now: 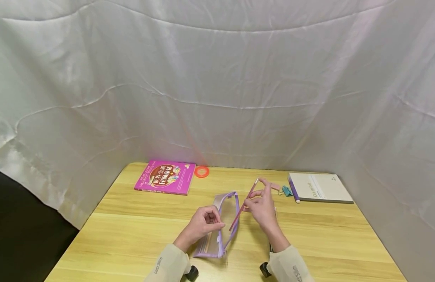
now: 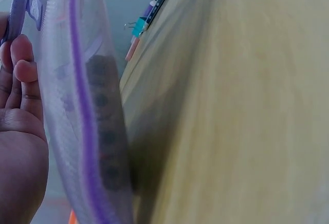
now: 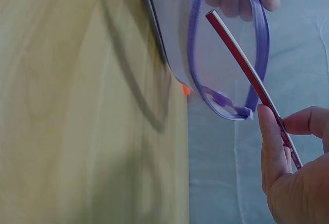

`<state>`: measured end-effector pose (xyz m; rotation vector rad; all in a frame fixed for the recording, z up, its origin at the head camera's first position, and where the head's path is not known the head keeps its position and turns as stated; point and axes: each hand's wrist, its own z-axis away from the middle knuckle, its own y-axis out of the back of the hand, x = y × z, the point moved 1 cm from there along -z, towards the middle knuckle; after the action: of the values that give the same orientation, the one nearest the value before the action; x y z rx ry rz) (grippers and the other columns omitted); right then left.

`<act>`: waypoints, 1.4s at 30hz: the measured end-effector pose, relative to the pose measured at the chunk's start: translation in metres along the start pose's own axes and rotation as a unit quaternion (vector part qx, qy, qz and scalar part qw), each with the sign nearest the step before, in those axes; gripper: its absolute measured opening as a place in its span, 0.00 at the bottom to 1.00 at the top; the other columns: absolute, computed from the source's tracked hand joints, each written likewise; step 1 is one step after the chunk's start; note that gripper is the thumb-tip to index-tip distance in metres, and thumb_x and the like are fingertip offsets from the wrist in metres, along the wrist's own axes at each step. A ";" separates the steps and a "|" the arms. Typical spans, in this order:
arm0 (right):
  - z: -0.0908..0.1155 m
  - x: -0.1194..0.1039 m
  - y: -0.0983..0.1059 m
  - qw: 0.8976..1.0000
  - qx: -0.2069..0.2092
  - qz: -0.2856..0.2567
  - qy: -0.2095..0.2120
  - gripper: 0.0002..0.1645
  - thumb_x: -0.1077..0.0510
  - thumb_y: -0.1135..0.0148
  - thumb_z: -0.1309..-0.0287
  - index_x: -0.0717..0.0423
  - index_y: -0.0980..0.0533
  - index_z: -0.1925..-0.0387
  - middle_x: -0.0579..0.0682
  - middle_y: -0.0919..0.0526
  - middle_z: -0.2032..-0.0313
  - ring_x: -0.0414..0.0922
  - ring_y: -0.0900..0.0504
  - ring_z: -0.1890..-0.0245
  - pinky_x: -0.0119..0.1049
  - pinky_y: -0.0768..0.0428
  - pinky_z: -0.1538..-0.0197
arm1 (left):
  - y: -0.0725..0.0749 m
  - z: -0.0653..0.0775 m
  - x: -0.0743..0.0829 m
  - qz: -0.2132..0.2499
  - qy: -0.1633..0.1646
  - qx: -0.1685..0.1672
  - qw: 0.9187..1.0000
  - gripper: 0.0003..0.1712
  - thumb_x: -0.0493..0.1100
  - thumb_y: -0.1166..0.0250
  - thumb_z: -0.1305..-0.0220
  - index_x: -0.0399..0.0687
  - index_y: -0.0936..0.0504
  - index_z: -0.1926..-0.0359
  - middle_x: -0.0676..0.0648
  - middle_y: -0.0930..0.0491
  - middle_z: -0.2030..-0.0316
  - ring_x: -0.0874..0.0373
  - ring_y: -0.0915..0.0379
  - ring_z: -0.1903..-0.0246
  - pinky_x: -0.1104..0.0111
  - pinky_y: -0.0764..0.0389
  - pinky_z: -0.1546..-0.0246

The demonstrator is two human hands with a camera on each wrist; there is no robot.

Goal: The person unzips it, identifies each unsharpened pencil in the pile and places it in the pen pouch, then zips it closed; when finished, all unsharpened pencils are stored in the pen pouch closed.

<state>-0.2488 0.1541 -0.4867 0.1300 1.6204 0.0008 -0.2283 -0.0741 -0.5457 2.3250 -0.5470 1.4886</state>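
My left hand (image 1: pixel 204 224) pinches the purple zipper edge of a see-through mesh pencil case (image 1: pixel 206 250). The case stands on its side on the table, its zipped mouth spread apart and facing right. A dark red pencil (image 1: pixel 238 214) with a pale end is held between the thumb and fingers of my right hand (image 1: pixel 261 209). It slants down to the left, and its lower end overlaps the open mouth in the head view. In the right wrist view the pencil (image 3: pixel 239 54) crosses the purple zipper rim (image 3: pixel 263 54), with left fingertips behind the mesh.
A pink-purple book (image 1: pixel 168 177) and an orange-red ring (image 1: pixel 202 171) lie at the back left. Beyond my right hand are a small pink block (image 1: pixel 275 187), a teal binder clip (image 1: pixel 287 191), a purple marker (image 1: pixel 293 190) and a pale notebook (image 1: pixel 323 188). A grey curtain surrounds the table.
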 end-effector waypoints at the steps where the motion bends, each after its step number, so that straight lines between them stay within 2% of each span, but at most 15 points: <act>1: 0.001 0.001 -0.001 1.000 -0.001 0.002 0.000 0.57 0.79 0.37 0.47 0.41 0.48 0.23 0.62 0.28 0.54 0.47 0.14 0.70 0.41 0.11 0.65 | 0.000 0.000 0.000 0.000 -0.001 0.000 1.000 0.08 0.29 0.30 0.38 0.32 0.23 0.67 0.59 0.22 0.70 0.71 0.26 0.72 0.79 0.23 0.70; 6: 0.006 0.007 -0.006 1.000 -0.008 0.016 -0.007 0.58 0.78 0.36 0.47 0.41 0.48 0.22 0.61 0.27 0.54 0.48 0.15 0.70 0.43 0.10 0.65 | 0.000 -0.001 0.000 0.006 -0.009 -0.002 1.000 0.07 0.28 0.31 0.38 0.31 0.23 0.67 0.58 0.22 0.70 0.71 0.27 0.72 0.79 0.22 0.70; 12: 0.012 0.011 -0.012 0.999 -0.013 0.032 -0.008 0.58 0.78 0.35 0.48 0.44 0.48 0.22 0.63 0.26 0.54 0.49 0.15 0.71 0.46 0.10 0.65 | -0.001 -0.001 0.000 0.003 0.003 0.001 1.000 0.08 0.29 0.30 0.39 0.32 0.23 0.68 0.59 0.22 0.70 0.71 0.27 0.72 0.80 0.23 0.70; 23: 0.019 0.020 -0.024 0.999 -0.034 0.037 -0.021 0.57 0.79 0.36 0.48 0.48 0.48 0.22 0.62 0.26 0.55 0.46 0.17 0.72 0.42 0.11 0.67 | -0.003 -0.001 0.001 0.012 -0.002 -0.001 1.000 0.08 0.29 0.31 0.38 0.31 0.23 0.67 0.57 0.22 0.70 0.71 0.26 0.71 0.80 0.23 0.69; 31: 0.022 0.025 -0.031 0.998 -0.049 0.030 -0.015 0.57 0.80 0.37 0.50 0.53 0.48 0.22 0.62 0.26 0.57 0.45 0.17 0.72 0.41 0.11 0.68 | -0.004 -0.003 0.000 0.020 -0.006 -0.005 1.000 0.08 0.27 0.32 0.38 0.29 0.24 0.67 0.56 0.23 0.69 0.71 0.27 0.72 0.80 0.23 0.69; 33: 0.025 0.022 -0.033 0.998 -0.053 0.031 -0.015 0.57 0.80 0.38 0.50 0.55 0.49 0.22 0.63 0.26 0.56 0.46 0.17 0.72 0.42 0.11 0.68 | -0.005 -0.003 0.000 0.024 -0.005 -0.006 1.000 0.08 0.27 0.32 0.38 0.29 0.24 0.67 0.57 0.23 0.69 0.71 0.27 0.72 0.80 0.24 0.69; 39: 0.042 -0.008 -0.035 0.997 -0.071 0.032 -0.011 0.53 0.81 0.39 0.51 0.65 0.49 0.24 0.69 0.26 0.56 0.47 0.17 0.72 0.49 0.11 0.65 | -0.005 -0.004 -0.001 0.030 0.001 -0.005 1.000 0.08 0.28 0.31 0.37 0.28 0.25 0.67 0.58 0.23 0.70 0.71 0.28 0.72 0.80 0.24 0.69; 42: 0.037 0.003 -0.037 0.996 -0.078 0.038 -0.012 0.54 0.81 0.39 0.51 0.63 0.49 0.23 0.69 0.26 0.56 0.46 0.16 0.72 0.50 0.11 0.65 | -0.005 -0.004 -0.001 0.026 0.002 -0.003 1.000 0.08 0.28 0.31 0.37 0.30 0.24 0.67 0.58 0.23 0.70 0.71 0.27 0.72 0.80 0.24 0.69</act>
<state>-0.2152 0.1146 -0.4948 0.0704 1.5838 0.1824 -0.2296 -0.0675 -0.5449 2.3192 -0.6153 1.5113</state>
